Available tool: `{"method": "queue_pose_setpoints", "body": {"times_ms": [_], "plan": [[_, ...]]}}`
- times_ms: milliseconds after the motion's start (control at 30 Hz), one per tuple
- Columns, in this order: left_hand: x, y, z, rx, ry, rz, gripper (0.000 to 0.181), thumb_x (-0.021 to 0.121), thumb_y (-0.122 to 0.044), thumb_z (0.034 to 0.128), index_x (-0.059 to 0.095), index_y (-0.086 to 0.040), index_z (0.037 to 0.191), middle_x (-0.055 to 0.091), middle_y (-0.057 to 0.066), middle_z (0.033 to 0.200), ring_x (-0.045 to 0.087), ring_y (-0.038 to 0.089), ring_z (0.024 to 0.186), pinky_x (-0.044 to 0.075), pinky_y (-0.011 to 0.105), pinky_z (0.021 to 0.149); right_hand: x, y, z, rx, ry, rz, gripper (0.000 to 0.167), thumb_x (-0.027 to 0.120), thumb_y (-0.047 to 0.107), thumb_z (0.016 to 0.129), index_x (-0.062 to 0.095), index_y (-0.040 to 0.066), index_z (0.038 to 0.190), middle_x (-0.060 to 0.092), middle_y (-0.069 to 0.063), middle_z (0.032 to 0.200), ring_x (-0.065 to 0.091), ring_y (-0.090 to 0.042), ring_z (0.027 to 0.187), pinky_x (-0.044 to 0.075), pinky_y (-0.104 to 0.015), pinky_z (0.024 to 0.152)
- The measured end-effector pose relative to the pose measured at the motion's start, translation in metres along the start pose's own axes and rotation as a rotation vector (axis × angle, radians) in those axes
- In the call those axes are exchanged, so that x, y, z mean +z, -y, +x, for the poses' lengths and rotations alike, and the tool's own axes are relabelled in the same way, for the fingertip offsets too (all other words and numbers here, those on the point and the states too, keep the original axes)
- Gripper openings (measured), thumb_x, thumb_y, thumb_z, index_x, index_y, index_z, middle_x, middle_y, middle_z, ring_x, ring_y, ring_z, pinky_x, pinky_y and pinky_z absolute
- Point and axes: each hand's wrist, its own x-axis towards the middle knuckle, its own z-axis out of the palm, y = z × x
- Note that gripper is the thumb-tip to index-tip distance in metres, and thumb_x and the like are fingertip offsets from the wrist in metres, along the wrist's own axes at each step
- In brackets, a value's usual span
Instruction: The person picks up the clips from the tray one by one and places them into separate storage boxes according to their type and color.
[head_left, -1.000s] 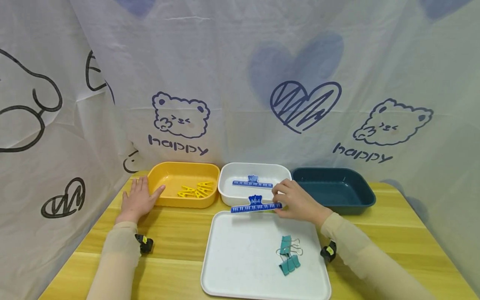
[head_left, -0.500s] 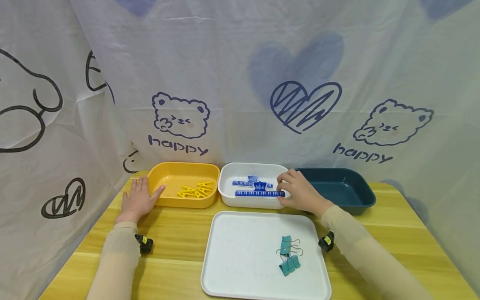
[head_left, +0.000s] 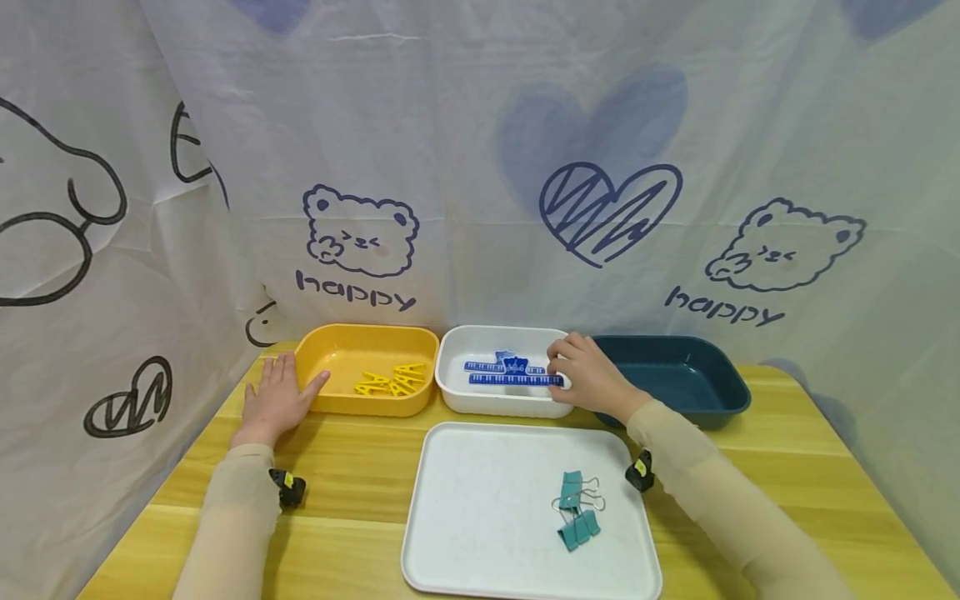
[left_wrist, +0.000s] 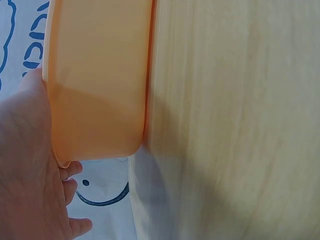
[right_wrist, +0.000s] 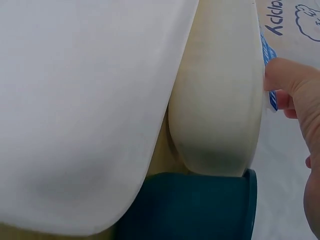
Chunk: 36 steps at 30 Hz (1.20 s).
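Note:
My right hand (head_left: pixel 592 375) pinches one end of a blue clip with a piano-key strip (head_left: pixel 513 379), over the white bin (head_left: pixel 465 402). Behind it, a second blue piano-key clip (head_left: pixel 480 366) lies inside that bin, partly hidden by the held one. In the right wrist view, thumb and fingers grip the blue clip (right_wrist: pixel 273 100) at the bin's rim. My left hand (head_left: pixel 277 400) rests with fingers spread at the left end of the yellow bin (head_left: pixel 360 408). Seen from the left wrist, the hand (left_wrist: pixel 30 165) touches the rim of that bin (left_wrist: pixel 100 100).
Several yellow clips (head_left: pixel 392 382) lie in the yellow bin. A dark teal bin (head_left: pixel 675 383) stands to the right of the white one. In front, a white tray (head_left: pixel 487 517) carries teal binder clips (head_left: pixel 579 529). A printed curtain (head_left: pixel 480 167) hangs behind.
My right hand has carried the blue clip from above the tray's back edge, away from me, to over the white bin, then slightly left. The left hand has stayed still.

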Motion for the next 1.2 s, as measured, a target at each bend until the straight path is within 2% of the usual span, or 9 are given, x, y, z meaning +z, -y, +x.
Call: {"method": "queue_pose_setpoints", "body": {"times_ms": [267,600,800,1067,1200], "plan": [[0.001,0.001,0.001,-0.003,0.002,-0.008,0.104,0.022,-0.075,0.0931,-0.001,0.007,0.153,-0.002,0.033,0.159,-0.007,0.049,0.148,-0.003,0.073,0.112,0.004,0.001,0.013,0.013,0.052,-0.019,0.014,0.078,0.026,0.081,0.071,0.013,0.084,0.062,-0.005,0.108,0.047,-0.023,0.101,0.043,-0.042,0.090],[0.001,0.001,0.000,-0.006,0.008,-0.007,0.105,0.020,-0.076,0.0923,-0.003,0.007,0.153,-0.002,0.033,0.159,-0.008,0.049,0.148,-0.004,0.073,0.112,0.011,0.000,0.020,0.036,0.136,-0.004,0.016,0.079,0.027,0.080,0.073,0.013,0.083,0.063,-0.005,0.108,0.046,-0.023,0.100,0.041,-0.040,0.088],[0.001,0.001,0.000,-0.006,0.007,-0.007,0.105,0.020,-0.076,0.0924,-0.002,0.007,0.153,-0.002,0.033,0.159,-0.008,0.049,0.148,-0.004,0.073,0.112,0.019,-0.004,0.024,0.042,0.193,-0.029,0.018,0.078,0.032,0.081,0.073,0.015,0.084,0.062,-0.004,0.109,0.046,-0.021,0.102,0.042,-0.041,0.092],[0.002,0.001,0.001,-0.003,0.001,-0.003,0.103,0.022,-0.074,0.0934,-0.003,0.007,0.153,-0.001,0.032,0.159,-0.006,0.049,0.148,-0.003,0.073,0.112,0.026,-0.006,0.028,0.006,0.176,-0.041,0.018,0.080,0.033,0.079,0.073,0.017,0.080,0.062,-0.001,0.103,0.047,-0.021,0.098,0.042,-0.044,0.096],[0.002,0.001,0.001,-0.001,-0.001,-0.001,0.104,0.021,-0.075,0.0930,-0.003,0.007,0.153,-0.001,0.033,0.159,-0.006,0.049,0.148,-0.002,0.073,0.112,0.028,-0.008,0.029,-0.006,0.178,-0.041,0.016,0.080,0.032,0.078,0.073,0.018,0.078,0.061,-0.001,0.101,0.046,-0.021,0.097,0.043,-0.044,0.094]]}}
